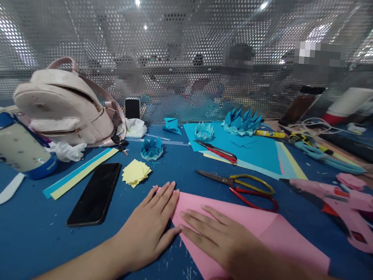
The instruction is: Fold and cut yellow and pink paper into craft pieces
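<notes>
both hands, left hand (147, 232) and right hand (226, 243), flat on pink paper (263, 234); paper part hidden.

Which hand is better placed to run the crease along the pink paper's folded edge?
Probably the right hand: it lies flat on the pink paper. The left hand only pins the paper's corner.

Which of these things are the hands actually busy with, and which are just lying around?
In hand:
- pink paper, pressed flat by left hand and right hand

Lying about:
- scissors
- black phone
- yellow folded paper
- pink glue gun
- backpack
</notes>
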The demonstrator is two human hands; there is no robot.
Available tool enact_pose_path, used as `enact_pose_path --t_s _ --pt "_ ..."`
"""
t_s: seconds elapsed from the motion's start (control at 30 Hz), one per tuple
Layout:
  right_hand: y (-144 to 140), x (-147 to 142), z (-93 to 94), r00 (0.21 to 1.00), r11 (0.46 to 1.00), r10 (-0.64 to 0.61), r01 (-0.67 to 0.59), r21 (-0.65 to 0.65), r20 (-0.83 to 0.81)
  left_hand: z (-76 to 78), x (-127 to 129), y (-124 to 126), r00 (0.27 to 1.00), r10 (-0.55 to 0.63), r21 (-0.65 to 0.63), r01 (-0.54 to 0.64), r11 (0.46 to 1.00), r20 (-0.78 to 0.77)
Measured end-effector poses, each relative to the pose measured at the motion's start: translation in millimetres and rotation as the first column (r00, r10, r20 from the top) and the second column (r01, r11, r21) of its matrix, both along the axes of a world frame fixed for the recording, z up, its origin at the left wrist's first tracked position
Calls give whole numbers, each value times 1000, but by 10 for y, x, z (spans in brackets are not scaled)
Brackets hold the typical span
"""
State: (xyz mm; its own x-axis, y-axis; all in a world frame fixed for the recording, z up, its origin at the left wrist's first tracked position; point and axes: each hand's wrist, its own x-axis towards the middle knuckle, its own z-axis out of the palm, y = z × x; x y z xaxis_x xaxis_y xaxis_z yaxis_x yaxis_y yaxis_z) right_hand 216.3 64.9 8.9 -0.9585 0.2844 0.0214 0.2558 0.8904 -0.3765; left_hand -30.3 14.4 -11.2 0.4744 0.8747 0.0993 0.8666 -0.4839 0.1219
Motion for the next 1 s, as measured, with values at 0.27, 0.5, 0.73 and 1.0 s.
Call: enact_pose_path --t_s 0.27,0.5,0.73,1.0 --pt "0 15 -16 999 999 7 -9 42 44 -17 -4 6 1000 -2 25 2 1000 -1" --pt "-12 21 -20 1000 999 12 -12 34 -14 -21 0 -4 1000 0 28 0 1000 -14" --pt "-36 68 2 998 999 25 -24 27 -51 -23 20 1 999 -14 54 16 998 -35" --pt "-43 108 -39 997 998 55 -53 28 -55 -68 33 -3 999 -28 108 31 994 -37"
